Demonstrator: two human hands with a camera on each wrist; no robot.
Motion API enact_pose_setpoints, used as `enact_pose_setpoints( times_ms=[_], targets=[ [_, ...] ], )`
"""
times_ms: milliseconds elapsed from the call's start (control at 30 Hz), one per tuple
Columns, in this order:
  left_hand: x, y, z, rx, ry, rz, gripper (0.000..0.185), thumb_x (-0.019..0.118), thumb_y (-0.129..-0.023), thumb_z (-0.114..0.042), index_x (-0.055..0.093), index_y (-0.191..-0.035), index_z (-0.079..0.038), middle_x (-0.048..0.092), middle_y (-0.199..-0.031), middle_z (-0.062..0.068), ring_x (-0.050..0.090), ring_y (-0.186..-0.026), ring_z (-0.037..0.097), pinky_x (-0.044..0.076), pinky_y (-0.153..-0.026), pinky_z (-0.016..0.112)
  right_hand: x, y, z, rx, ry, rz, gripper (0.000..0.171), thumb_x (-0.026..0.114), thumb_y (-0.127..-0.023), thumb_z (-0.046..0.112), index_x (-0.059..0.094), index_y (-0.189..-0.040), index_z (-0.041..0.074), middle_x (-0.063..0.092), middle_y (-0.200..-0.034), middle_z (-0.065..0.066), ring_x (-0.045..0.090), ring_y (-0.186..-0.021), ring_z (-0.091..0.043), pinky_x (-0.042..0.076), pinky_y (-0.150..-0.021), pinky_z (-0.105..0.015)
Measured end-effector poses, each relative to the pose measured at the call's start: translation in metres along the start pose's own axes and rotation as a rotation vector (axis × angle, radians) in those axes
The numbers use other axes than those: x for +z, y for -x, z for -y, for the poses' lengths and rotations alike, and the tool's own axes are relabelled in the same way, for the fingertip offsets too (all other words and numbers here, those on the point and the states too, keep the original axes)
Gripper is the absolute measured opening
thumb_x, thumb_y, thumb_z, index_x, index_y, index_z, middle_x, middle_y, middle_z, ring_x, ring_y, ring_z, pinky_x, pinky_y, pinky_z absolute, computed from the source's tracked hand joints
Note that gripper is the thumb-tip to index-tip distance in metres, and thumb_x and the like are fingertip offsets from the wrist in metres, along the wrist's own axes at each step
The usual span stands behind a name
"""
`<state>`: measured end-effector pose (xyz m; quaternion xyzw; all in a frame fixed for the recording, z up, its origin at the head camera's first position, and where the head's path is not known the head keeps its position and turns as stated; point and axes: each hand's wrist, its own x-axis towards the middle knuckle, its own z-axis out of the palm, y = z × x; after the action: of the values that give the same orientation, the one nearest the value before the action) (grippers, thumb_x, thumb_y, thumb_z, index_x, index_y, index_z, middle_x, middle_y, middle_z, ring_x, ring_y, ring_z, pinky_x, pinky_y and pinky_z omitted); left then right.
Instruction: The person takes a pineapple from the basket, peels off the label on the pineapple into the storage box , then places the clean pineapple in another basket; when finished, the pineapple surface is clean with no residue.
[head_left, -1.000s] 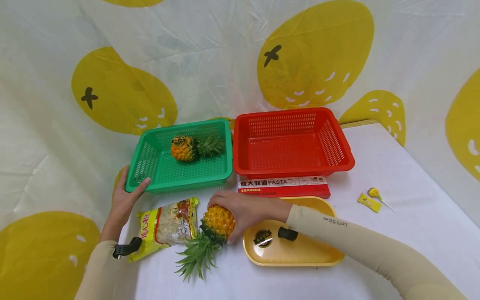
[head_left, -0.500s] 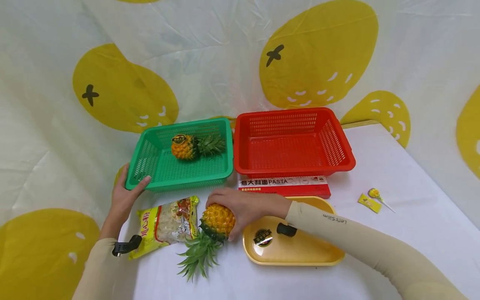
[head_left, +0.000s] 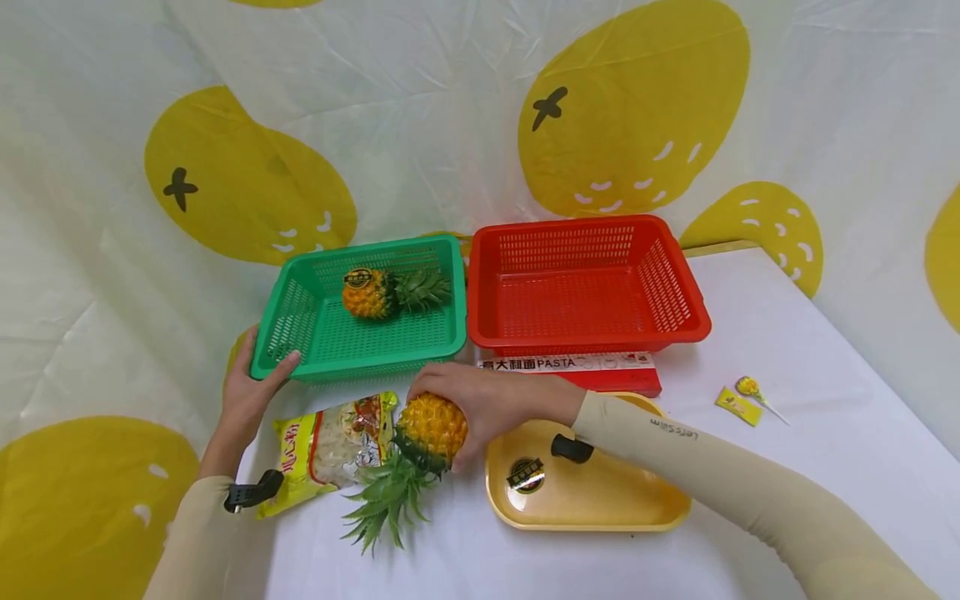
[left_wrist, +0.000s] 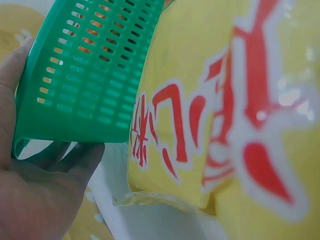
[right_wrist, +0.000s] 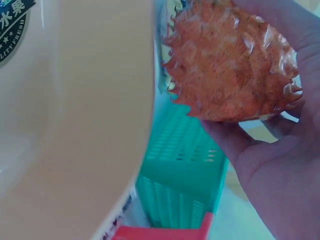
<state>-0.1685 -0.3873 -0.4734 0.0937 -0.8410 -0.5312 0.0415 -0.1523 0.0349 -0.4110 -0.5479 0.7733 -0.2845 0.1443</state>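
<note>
Right hand (head_left: 491, 402) fingers curled round pineapple (head_left: 431, 430) just before green basket (head_left: 360, 354), left hand (head_left: 251, 398) fingers gripping basket's near-left corner, snack bag (head_left: 330, 450) beside.

left grip (head_left: 251, 392): fingers curled, clasping | right grip (head_left: 487, 402): fingers wrapped, arm extended

The right hand (head_left: 491, 400) gripped a pineapple (head_left: 429, 429) just above the white table (head_left: 787, 467), between a yellow snack bag (head_left: 330, 450) and a yellow tray (head_left: 592, 500). The left hand (head_left: 251, 396) held the corner of the green basket (head_left: 300, 367).
</note>
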Motion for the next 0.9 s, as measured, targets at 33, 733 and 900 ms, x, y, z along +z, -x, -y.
enact_pose_setpoints(
  times_ms=[33,733,900],
  targets=[
    [0.0,0.0,0.0,0.008,0.009,0.0,0.088,0.071,-0.102,-0.041,0.015,-0.171,-0.038,0.026,-0.168,0.013,0.035,-0.138,0.035,0.047,-0.106,0.027,-0.002,0.001,0.001,0.014,0.0,-0.008,0.095,0.1,-0.071,0.04,0.05,-0.147,0.014,0.049,-0.143,0.001,0.047,-0.124,-0.014,0.046,-0.103,-0.029],
    [0.002,0.004,-0.002,0.022,0.013,-0.019,0.086,0.073,-0.101,-0.041,0.021,-0.169,-0.04,0.033,-0.164,0.012,0.04,-0.132,0.029,0.048,-0.09,0.012,-0.062,0.026,-0.005,0.128,-0.047,-0.195,0.087,0.098,-0.073,0.04,0.053,-0.142,0.017,0.052,-0.133,0.006,0.053,-0.113,-0.012,0.056,-0.088,-0.031],
    [0.001,0.004,-0.003,0.007,0.006,-0.022,0.087,0.073,-0.1,-0.044,0.02,-0.169,-0.042,0.032,-0.165,0.011,0.039,-0.133,0.03,0.048,-0.093,0.015,-0.074,0.034,-0.01,0.16,-0.029,-0.245,0.087,0.099,-0.072,0.042,0.053,-0.142,0.016,0.052,-0.133,0.006,0.053,-0.114,-0.013,0.056,-0.089,-0.032]
  ],
)
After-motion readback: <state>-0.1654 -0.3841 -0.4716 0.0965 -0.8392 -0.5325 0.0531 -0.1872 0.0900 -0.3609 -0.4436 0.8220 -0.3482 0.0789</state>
